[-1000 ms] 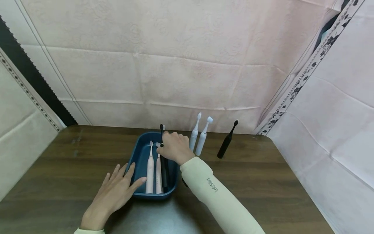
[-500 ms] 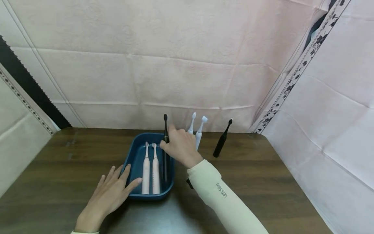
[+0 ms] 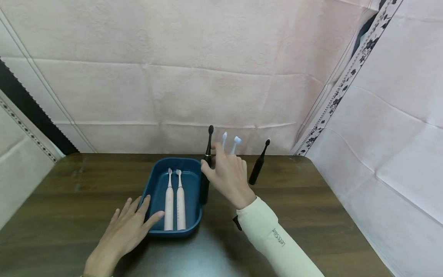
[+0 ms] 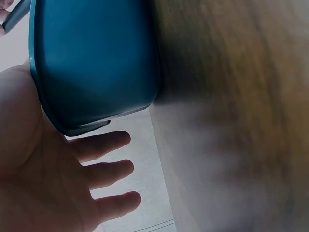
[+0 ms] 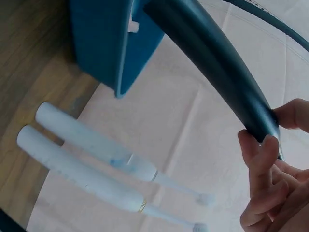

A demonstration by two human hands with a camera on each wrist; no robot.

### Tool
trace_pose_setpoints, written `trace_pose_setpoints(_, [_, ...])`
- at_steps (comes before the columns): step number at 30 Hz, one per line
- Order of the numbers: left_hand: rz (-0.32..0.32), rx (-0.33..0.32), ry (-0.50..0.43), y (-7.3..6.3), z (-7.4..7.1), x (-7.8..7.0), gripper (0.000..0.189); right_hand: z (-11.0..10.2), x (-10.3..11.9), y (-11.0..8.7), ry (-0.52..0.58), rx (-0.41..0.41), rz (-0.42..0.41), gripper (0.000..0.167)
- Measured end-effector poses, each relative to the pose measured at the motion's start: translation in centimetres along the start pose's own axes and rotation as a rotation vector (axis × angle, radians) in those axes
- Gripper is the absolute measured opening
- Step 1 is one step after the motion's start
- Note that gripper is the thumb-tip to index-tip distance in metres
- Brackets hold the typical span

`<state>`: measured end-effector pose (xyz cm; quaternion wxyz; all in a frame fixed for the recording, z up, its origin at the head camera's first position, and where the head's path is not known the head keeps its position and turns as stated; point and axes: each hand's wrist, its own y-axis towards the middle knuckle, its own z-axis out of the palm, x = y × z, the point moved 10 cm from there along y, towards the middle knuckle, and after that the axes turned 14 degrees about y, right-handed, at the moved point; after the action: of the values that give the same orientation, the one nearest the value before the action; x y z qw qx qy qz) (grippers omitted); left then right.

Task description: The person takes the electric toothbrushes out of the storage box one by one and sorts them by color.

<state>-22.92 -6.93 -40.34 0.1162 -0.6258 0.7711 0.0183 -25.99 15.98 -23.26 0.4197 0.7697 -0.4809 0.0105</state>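
My right hand (image 3: 230, 173) pinches a black electric toothbrush (image 3: 204, 188) near the top of its handle, between thumb and fingertips. The toothbrush hangs head-up at the right edge of a blue tray (image 3: 192, 192); the right wrist view shows its dark handle (image 5: 222, 72) in the fingers. Two pale electric toothbrushes, one left (image 3: 169, 207) and one right (image 3: 181, 207), lie side by side in the tray. My left hand (image 3: 124, 231) rests at the tray's left side, fingers straight and thumb over the rim. From the left wrist view, several fingers extend beyond the tray wall (image 4: 96, 58).
Two light blue electric toothbrushes, a nearer one (image 5: 82, 169) and a farther one (image 5: 96, 140), stand upright behind my right hand, partly hidden in the head view. Another black electric toothbrush (image 3: 257, 169) stands farther right. Pale cloth (image 3: 194, 96) hangs behind the wooden table (image 3: 277, 215).
My right hand has lifted the black toothbrush out of the tray and carried it rightward past the rim. The left hand stays at the tray's left side. The view has shifted slightly.
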Motion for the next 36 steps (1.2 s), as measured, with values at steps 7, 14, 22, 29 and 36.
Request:
trace_pose_setpoints(7, [0.007, 0.005, 0.0, 0.1, 0.1, 0.1, 0.097, -1.0, -1.0, -0.8, 0.025, -0.055, -0.006, 0.038])
trace_pose_setpoints(14, [0.0, 0.021, -0.012, 0.1, 0.2, 0.2, 0.097, -2.6, -2.0, -1.3, 0.047, -0.117, -0.043, 0.037])
trace_pose_setpoints(22, [0.003, 0.007, -0.008, 0.1, 0.1, 0.2, 0.097, -5.3, -4.7, -2.7, 0.044, -0.209, -0.044, 0.038])
trace_pose_setpoints(29, [0.008, -0.023, -0.012, 0.0, -0.2, 0.1, 0.095, -7.0, -6.2, -3.6, 0.03, -0.239, -0.059, 0.041])
trace_pose_setpoints(36, [0.006, -0.024, -0.018, 0.0, -0.2, 0.1, 0.095, -8.5, -7.4, -4.1, -0.005, -0.276, -0.071, 0.043])
